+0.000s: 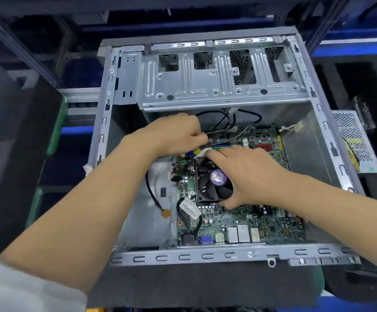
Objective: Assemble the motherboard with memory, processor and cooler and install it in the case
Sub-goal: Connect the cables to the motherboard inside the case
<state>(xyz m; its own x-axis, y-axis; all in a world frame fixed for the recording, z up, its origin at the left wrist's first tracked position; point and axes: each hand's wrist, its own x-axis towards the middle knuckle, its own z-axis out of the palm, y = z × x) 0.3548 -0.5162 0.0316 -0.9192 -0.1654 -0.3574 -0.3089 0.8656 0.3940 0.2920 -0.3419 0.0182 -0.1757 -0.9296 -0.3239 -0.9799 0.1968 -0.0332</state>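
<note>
The open computer case [205, 254] lies on its side with the opening upward, so the person can reach straight down into it. The motherboard [239, 224] already lies flat on the case floor toward its right half, its rear ports lined along the near edge of the case where the back-panel openings would be. The cooler [214, 179], a black fan with a purple hub sticker, sits on the board left of centre, presumably over the processor, which cannot be seen. The right hand [248, 179] is spread over the cooler's right side, fingers reaching to its far corner and thumb hooked at its near edge; this grip likely steadies the board, or nudges it into place, while the other hand works. The left hand [176, 134] is curled at the far edge of the board, its fingers pinched together on the thin black cables [225, 122] that trail from under the drive cage [223, 86]. It seems to be lifting them clear of the board or guiding a plug to a header; which one cannot be told. A green strip that may be the memory shows just beyond the cooler, mostly hidden by the hands. Another black lead with a tan tag [166, 213] lies loose on the bare case floor left of the board, kept out of the way.
</note>
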